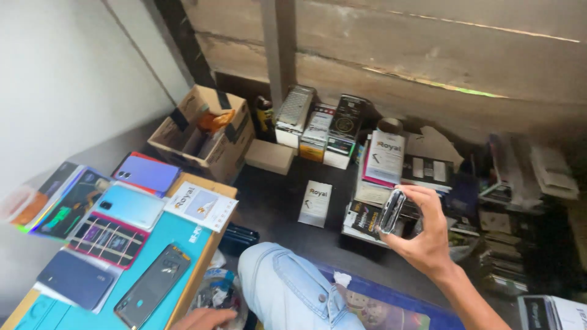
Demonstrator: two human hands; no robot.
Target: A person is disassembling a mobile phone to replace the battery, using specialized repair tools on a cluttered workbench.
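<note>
My right hand (422, 235) is raised over the floor and grips a small clear, dark-edged phone case or box (391, 211) edge-on between thumb and fingers. Just beyond it lies a stack of flat boxes (384, 160) on the dark floor. My left hand (205, 318) shows only partly at the bottom edge, resting by a clear bag of small items (217, 293) beside the turquoise table (177, 235); whether it holds anything is hidden. My knee in light denim (287, 284) sits between both hands.
Several phones and phone back covers (131, 208) lie on the turquoise table at left, with a white card (200, 206). An open cardboard box (205, 131) stands behind it. More small boxes (318, 125) line the wooden wall; papers and clutter (520, 183) fill the right.
</note>
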